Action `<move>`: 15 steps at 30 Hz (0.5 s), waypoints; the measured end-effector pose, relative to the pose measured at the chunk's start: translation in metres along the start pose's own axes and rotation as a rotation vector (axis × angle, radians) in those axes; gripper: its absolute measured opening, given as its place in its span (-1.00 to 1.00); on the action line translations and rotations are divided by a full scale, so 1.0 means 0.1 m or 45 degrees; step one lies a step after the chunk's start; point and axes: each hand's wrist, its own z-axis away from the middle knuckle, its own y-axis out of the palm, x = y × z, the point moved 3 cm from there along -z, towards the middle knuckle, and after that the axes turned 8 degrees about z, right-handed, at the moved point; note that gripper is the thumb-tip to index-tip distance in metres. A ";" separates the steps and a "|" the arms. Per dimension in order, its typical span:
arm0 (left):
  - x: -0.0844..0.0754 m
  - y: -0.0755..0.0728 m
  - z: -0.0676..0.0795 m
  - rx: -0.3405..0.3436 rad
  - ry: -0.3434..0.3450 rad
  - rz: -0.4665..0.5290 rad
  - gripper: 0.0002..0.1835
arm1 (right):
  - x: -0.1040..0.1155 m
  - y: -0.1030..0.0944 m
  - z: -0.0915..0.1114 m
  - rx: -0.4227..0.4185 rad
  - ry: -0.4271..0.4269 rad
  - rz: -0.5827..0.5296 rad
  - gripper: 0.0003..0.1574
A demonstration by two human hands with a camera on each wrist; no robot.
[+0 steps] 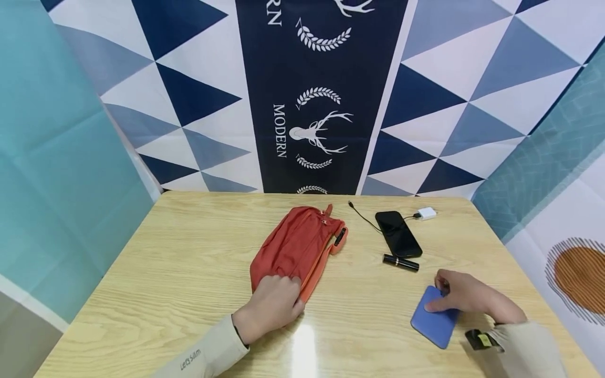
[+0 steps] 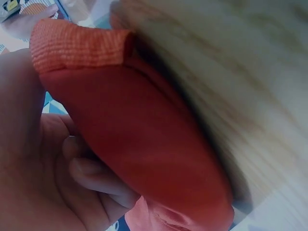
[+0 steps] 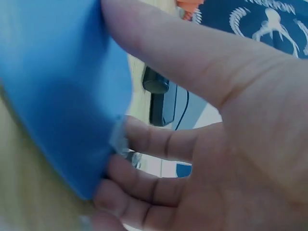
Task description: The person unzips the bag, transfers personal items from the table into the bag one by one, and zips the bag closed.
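A red zippered pouch point(image 1: 295, 244) lies on the table at centre, with an orange strap and black buckle at its far right side. My left hand point(image 1: 273, 304) grips its near end; the left wrist view shows curled fingers against the red fabric point(image 2: 139, 125) below an orange webbing band. On the right, my right hand point(image 1: 460, 294) pinches a flat blue rectangular case point(image 1: 435, 323) with rounded corners. The thumb point(image 3: 159, 43) lies over its face while the other fingers curl at its edge, as the right wrist view shows. The case's underside is hidden.
Beyond the right hand lies a black tube point(image 1: 400, 263) with a metallic ring, like a lipstick. A black phone point(image 1: 398, 234) is just behind it. A white charger plug point(image 1: 427, 213) and a thin black cable point(image 1: 363, 216) lie around the phone. Patterned cloth point(image 1: 312, 105) hangs behind the table.
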 end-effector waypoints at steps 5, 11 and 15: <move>0.04 -0.01 0.01 0.017 0.010 0.054 -0.65 | -0.06 0.10 0.11 -0.051 -0.032 -0.130 -0.41; 0.06 -0.01 0.02 0.031 -0.010 0.063 -0.64 | -0.08 0.12 0.19 -0.110 -0.243 -0.252 -0.56; 0.05 -0.01 0.00 0.003 0.008 0.046 -0.59 | -0.14 0.10 0.27 -0.095 -0.428 -0.451 -0.76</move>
